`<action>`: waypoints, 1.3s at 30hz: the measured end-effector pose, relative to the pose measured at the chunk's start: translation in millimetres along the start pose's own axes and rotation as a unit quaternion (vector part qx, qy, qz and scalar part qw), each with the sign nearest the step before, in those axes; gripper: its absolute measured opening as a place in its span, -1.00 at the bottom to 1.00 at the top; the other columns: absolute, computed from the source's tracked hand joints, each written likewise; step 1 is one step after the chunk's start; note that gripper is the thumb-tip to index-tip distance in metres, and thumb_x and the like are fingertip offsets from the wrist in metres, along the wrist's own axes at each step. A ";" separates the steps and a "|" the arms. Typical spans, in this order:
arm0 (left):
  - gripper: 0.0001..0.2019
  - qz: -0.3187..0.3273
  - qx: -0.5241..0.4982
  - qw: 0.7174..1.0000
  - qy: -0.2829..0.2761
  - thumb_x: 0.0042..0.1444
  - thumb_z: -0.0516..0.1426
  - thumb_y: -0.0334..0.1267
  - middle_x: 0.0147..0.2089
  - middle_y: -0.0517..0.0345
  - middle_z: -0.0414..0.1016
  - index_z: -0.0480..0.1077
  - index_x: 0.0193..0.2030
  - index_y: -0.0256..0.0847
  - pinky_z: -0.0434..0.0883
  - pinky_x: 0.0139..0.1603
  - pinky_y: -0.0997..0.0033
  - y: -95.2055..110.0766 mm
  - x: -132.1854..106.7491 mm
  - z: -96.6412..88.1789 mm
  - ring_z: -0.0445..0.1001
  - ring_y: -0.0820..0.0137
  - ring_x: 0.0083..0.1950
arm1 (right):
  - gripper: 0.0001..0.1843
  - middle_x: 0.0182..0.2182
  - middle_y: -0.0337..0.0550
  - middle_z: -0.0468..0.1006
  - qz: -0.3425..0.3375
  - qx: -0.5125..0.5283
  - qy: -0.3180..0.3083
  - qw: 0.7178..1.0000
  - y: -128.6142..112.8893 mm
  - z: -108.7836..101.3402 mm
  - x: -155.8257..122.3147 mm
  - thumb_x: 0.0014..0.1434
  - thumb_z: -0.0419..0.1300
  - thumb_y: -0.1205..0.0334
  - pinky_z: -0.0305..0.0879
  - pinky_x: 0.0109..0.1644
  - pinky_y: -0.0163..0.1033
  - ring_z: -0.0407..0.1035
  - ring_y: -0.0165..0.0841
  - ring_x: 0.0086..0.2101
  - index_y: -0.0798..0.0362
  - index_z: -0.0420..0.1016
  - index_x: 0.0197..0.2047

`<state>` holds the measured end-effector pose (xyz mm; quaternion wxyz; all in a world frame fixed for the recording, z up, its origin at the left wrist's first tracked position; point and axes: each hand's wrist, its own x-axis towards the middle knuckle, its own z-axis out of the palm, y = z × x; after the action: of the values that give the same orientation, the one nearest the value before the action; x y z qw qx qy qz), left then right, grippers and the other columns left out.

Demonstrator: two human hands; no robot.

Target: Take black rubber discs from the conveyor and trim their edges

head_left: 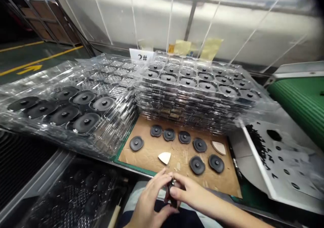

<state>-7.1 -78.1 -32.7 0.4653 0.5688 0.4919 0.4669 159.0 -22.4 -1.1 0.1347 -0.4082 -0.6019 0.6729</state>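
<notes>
My left hand (149, 199) and my right hand (187, 189) meet at the front edge of the bench, both closed on one small black part (172, 196). It appears edge-on between the fingers, so much of its shape is hidden. Just beyond, on a brown cardboard sheet (152, 160), lie several dark grey rounded discs with a small central stub, such as one disc (197, 165) near my right hand and another disc (136, 143) at the left. A pale triangular pad (164, 158) sits close to my fingertips; a second pale pad (218, 147) is further right.
Clear plastic trays (187, 101) are stacked behind the cardboard, the top one holding discs. Another tray stack (118, 120) rises at left. A white bin (255, 160) with small black pieces stands right, beside a green conveyor belt (301, 93). A lower tray (76, 194) is front left.
</notes>
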 end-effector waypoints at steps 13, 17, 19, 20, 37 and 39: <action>-0.44 -0.311 -0.509 0.790 0.143 0.11 0.16 -0.15 0.18 -0.06 0.40 0.15 0.25 -0.12 0.18 0.29 0.15 -17.6 72.8 -44.6 0.40 0.20 0.16 | -0.69 -0.19 0.01 0.48 -0.072 -0.183 0.236 0.952 74.1 11.2 80.9 0.18 0.02 0.27 0.34 -0.10 0.02 0.40 -0.12 -0.17 -0.01 0.48 -0.05; -0.48 -0.320 -0.498 0.795 0.132 -0.02 0.27 -0.16 0.17 -0.09 0.41 0.34 0.10 -0.18 0.27 0.22 0.15 -12.3 84.7 -33.4 0.41 0.15 0.14 | -0.73 -0.23 -0.06 0.57 -0.112 -0.176 0.253 0.945 43.0 -10.0 80.1 0.20 0.04 0.26 0.41 -0.14 -0.13 0.45 -0.23 -0.21 0.01 0.47 -0.07; -0.48 -0.317 -0.490 0.802 0.122 -0.07 0.30 -0.16 0.15 -0.05 0.43 0.38 0.07 -0.17 0.34 0.16 0.22 -9.5 89.7 -25.8 0.42 0.18 0.12 | -0.70 -0.09 -0.03 0.53 -0.116 -0.168 0.289 0.935 16.7 -21.6 77.6 0.25 0.02 0.23 0.40 -0.09 -0.17 0.44 -0.25 -0.13 0.04 0.39 0.02; -0.48 -0.317 -0.484 0.807 0.117 -0.11 0.32 -0.17 0.11 -0.03 0.47 0.40 0.05 -0.17 0.38 0.11 0.27 -7.8 91.9 -22.1 0.44 0.20 0.09 | -0.68 -0.04 -0.03 0.51 -0.123 -0.165 0.300 0.931 3.1 -24.7 75.6 0.26 0.01 0.22 0.39 -0.07 -0.18 0.42 -0.26 -0.09 0.04 0.35 0.06; -0.53 -0.363 -0.452 0.814 0.028 -0.28 0.40 -0.33 -0.11 0.19 0.59 0.51 -0.12 -0.06 0.45 -0.14 0.57 23.8 110.1 -10.7 0.54 0.38 -0.12 | -0.74 -0.38 -0.18 0.55 -0.242 -0.242 0.265 0.902 -44.5 -30.4 35.8 0.18 0.04 0.45 0.21 -0.33 -0.27 0.38 -0.40 -0.44 0.09 0.38 -0.07; -0.53 -0.369 -0.456 0.809 0.031 -0.29 0.39 -0.37 -0.09 0.21 0.58 0.52 -0.14 -0.05 0.43 -0.14 0.61 26.6 111.9 -9.7 0.52 0.42 -0.10 | -0.75 -0.33 -0.14 0.56 -0.210 -0.273 0.323 0.882 -41.1 -31.0 26.7 0.17 0.04 0.48 0.21 -0.30 -0.25 0.39 -0.39 -0.41 0.12 0.39 -0.09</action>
<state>-4.4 31.7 3.1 0.7933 0.0520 0.4090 0.4480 151.5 27.1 28.2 0.3429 -0.4880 -0.7563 0.2690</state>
